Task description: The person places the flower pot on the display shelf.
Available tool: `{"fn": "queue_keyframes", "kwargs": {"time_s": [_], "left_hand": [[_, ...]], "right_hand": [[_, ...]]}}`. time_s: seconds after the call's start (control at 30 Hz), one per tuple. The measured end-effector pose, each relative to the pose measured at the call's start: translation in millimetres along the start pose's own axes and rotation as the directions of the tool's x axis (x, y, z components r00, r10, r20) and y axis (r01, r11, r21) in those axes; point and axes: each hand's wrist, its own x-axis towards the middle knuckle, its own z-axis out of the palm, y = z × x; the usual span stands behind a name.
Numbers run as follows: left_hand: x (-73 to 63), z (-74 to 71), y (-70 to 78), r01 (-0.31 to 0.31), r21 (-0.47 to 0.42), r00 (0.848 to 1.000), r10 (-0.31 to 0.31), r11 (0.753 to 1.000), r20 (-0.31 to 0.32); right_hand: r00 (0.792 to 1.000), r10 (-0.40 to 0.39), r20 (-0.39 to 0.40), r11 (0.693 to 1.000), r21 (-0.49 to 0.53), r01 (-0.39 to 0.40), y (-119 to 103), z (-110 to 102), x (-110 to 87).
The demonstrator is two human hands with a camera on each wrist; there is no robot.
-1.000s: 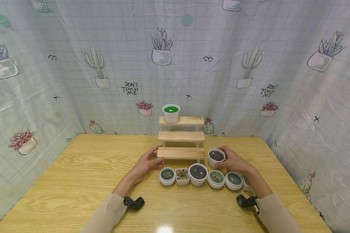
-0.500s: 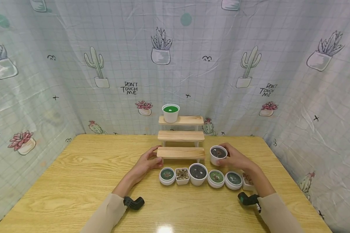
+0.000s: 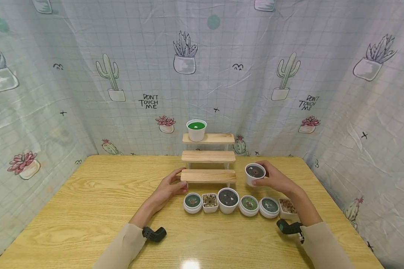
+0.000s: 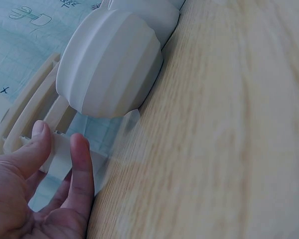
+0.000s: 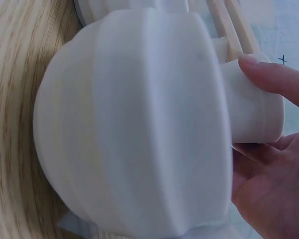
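My right hand (image 3: 278,181) grips a small round white pot (image 5: 256,107) of dark soil-like filling, thumb on one side and fingers on the other. It is just right of a three-step wooden display stand (image 3: 208,175). At the lowest step's left end my left hand (image 3: 168,191) holds the stand's side, thumb and fingers bent around the white support (image 4: 60,157). A white pot with a green top (image 3: 196,130) stands on the highest step, at its left. In the right wrist view a ribbed white pot (image 5: 139,124) partly covers the held one.
In front of the stand runs a row of white pots: a dark green one (image 3: 192,203), a square pebble one (image 3: 210,203), a larger dark one (image 3: 228,201), a light green one (image 3: 249,206), another dark green (image 3: 269,207) and a square brown-pebble one (image 3: 287,207). A printed curtain hangs behind.
My right hand has carried the dark-filled pot up and slightly right, away from the row, uncovering the square brown-pebble pot. My left hand has stayed at the stand.
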Motion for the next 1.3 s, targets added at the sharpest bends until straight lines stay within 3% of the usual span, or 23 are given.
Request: {"fn": "queue_keyframes", "kwargs": {"time_s": [0.73, 1.3], "left_hand": [[-0.4, 0.3, 2.2, -0.001, -0.001, 1.0, 0.001, 1.0, 0.004], [-1.7, 0.7, 2.7, -0.003, -0.003, 1.0, 0.003, 1.0, 0.003]], "right_hand": [[0.995, -0.036, -0.095, 0.999, -0.001, 0.036, -21, -5, -5.1], [0.991, -0.065, -0.118, 0.996, 0.045, 0.071, -41, -6, -9.9]]}}
